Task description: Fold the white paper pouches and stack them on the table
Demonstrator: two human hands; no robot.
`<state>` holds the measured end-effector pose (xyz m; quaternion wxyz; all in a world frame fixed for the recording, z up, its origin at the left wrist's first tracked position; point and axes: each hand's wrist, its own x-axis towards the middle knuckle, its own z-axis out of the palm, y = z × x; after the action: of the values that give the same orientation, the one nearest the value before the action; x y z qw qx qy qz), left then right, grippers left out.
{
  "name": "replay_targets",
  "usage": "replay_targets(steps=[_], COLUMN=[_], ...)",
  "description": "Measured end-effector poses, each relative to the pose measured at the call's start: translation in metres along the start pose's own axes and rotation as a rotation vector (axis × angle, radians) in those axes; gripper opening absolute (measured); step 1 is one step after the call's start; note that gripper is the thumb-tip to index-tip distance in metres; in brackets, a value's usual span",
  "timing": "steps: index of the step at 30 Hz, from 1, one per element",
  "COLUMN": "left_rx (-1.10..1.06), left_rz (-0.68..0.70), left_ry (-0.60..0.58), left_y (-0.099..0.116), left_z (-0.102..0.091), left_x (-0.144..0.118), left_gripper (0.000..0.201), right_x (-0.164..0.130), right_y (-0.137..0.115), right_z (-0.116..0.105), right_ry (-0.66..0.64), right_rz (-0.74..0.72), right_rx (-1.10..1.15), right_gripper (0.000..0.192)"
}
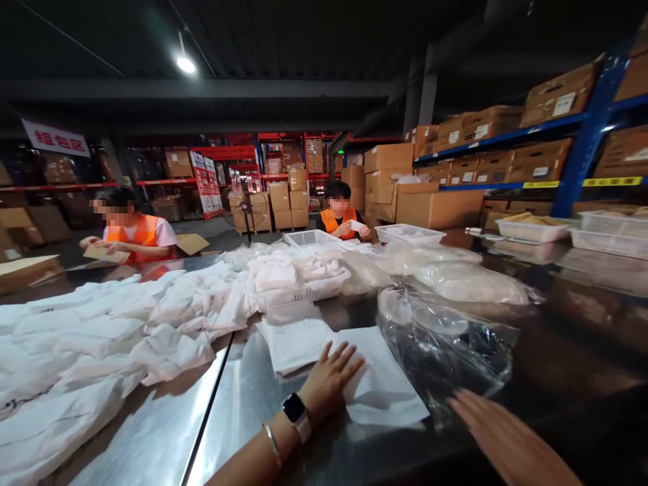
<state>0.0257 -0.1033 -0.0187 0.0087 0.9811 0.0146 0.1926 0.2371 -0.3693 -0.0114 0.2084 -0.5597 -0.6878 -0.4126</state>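
My left hand [331, 376] lies flat with its fingers spread, touching the left edge of a white sheet-like bag or paper [382, 378] on the metal table. Just beyond that hand is a small stack of flat white bags [296, 341], partly under the sheet. My right hand [489, 422], slightly blurred, is stretched out at the lower right, apart from the sheet and holding nothing I can see. In front of it rests a clear plastic bag [448, 337] with round clear items inside.
White cloth-like bags [126, 331] cover the table's left side. A white basket [298, 293] of folded white pieces stands mid-table, beside filled clear bags [470, 283]. Two people in orange vests [144, 236] [337, 224] work across the table. White trays [536, 229] stand at right.
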Motion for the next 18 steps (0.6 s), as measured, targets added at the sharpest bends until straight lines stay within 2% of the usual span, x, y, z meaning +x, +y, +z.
replay_targets(steps=[3,5,7,10,13,15,18], left_rx=[-0.026,-0.048,-0.022,0.076,0.091,0.041,-0.065], left_rz=[0.177,0.221,0.245,0.31,0.336,0.326,0.342], left_ry=[-0.039,-0.016,0.005,0.002,0.038,0.076,0.082], left_y=[0.004,0.003,0.0,-0.009,-0.015,-0.015,-0.013], left_z=[0.009,0.012,0.015,0.018,0.017,0.013,0.004], left_x=[0.001,-0.002,-0.006,-0.011,-0.013,-0.013,-0.018], left_gripper=[0.04,0.035,0.033,0.034,0.035,0.035,0.039], right_x=[0.026,0.047,0.061,0.069,0.069,0.07,0.071], right_y=[0.013,0.018,0.019,0.017,0.014,0.01,0.003], right_z=[0.04,0.063,0.074,0.067,0.053,0.049,0.048], right_ry=[-0.143,-0.156,-0.185,-0.323,-0.449,-0.48,-0.424], right_rz=[-0.264,-0.354,-0.406,-0.459,-0.444,-0.455,-0.506], right_rx=[-0.139,-0.127,-0.023,0.164,0.257,0.258,0.215], right_gripper=[0.056,0.052,0.048,0.053,0.064,0.062,0.048])
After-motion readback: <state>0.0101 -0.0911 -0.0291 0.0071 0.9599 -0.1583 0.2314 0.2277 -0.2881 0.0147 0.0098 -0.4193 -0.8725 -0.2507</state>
